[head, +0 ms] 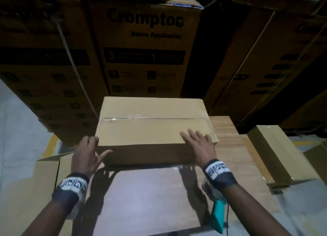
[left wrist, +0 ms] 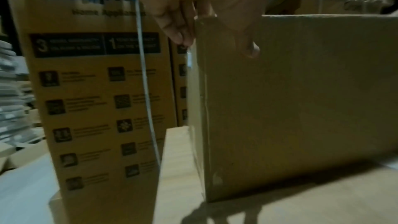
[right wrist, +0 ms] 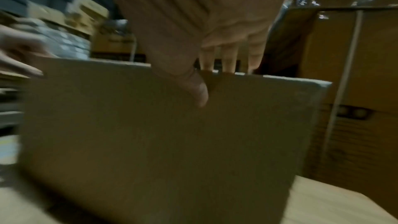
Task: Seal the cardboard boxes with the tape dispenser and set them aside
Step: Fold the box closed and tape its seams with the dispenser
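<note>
Cardboard box [head: 152, 129] lying flat, taped seam running left-right, left hand [head: 86, 156] gripping corner, right hand [head: 201, 145] flat on top.
</note>
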The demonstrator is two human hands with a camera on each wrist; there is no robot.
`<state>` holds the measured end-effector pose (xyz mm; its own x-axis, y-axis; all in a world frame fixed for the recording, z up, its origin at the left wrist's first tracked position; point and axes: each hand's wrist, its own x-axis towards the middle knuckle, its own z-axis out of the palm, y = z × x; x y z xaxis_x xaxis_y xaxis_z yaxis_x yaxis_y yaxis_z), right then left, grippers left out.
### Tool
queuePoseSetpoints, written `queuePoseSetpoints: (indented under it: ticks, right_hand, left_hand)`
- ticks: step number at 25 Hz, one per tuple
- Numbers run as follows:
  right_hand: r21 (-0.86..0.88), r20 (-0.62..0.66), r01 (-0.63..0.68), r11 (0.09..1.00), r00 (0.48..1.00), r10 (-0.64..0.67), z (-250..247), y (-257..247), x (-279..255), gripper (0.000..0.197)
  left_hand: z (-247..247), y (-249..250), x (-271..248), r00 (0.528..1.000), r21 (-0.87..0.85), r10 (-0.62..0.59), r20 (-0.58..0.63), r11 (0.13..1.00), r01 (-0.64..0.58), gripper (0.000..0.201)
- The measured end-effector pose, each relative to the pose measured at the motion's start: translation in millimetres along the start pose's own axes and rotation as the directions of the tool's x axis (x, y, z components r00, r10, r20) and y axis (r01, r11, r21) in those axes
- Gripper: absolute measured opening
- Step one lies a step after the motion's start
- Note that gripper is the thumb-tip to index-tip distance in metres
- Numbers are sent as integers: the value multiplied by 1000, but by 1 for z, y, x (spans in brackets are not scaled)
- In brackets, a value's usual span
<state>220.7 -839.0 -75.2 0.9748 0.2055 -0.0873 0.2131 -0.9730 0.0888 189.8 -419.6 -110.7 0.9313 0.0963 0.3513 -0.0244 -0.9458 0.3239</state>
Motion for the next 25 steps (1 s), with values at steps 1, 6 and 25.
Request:
queuePoseSetpoints:
  ticks: [1, 6, 25]
  right_hand:
    - [0, -31, -89, 996, 996, 89, 1, 13, 9, 103]
    - [483, -150, -452, 750, 801, 579, 36, 50, -31, 59]
    - [659, 663, -719, -220, 418, 621, 201, 41, -177, 59]
  left_hand:
    - [0, 13, -18, 998, -22, 56, -21, 998, -57, 52]
    - [0, 102, -85, 908, -234, 418, 28, 886, -401, 35]
    - [51, 289, -59, 708, -448, 508, 492, 844, -295, 22]
